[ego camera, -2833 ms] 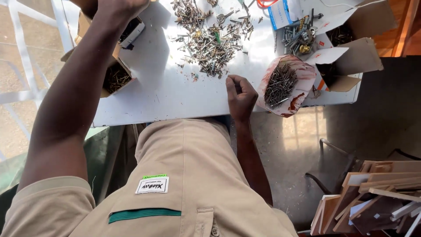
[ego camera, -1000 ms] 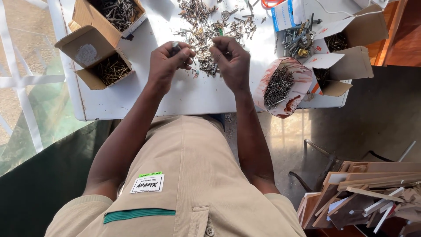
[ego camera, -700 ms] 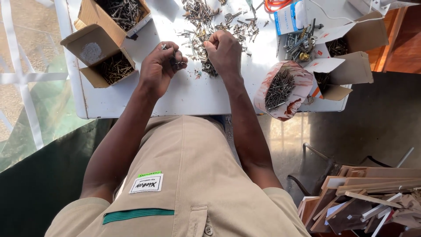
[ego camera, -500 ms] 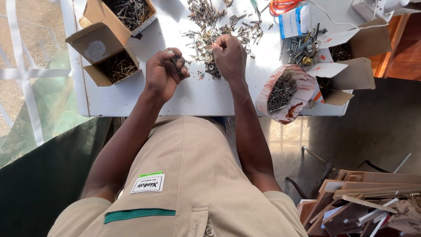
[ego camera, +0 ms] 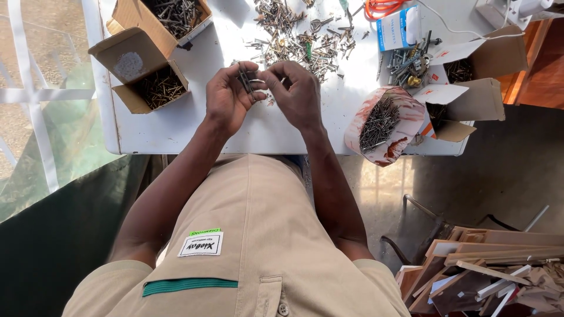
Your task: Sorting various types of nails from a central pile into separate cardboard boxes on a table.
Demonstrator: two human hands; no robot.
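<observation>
My left hand (ego camera: 226, 97) is closed around a small bundle of dark screws (ego camera: 244, 78) above the white table (ego camera: 176, 126). My right hand (ego camera: 296, 94) meets it fingertip to fingertip, pinching a screw against that bundle. Both hands hover just in front of a loose heap of mixed screws and nails (ego camera: 296, 38) spread over the table's middle.
Two open cardboard boxes of screws (ego camera: 155, 85) (ego camera: 173, 14) stand at the left. A paper-wrapped pack of nails (ego camera: 379, 120) lies at the right, with more boxes (ego camera: 470, 100), bolts (ego camera: 405, 58) and a blue packet (ego camera: 396, 26) behind it. Wood offcuts (ego camera: 487, 270) lie on the floor at the lower right.
My right hand left the heap and came back to my left hand. Before that my left hand returned from the far box at the left.
</observation>
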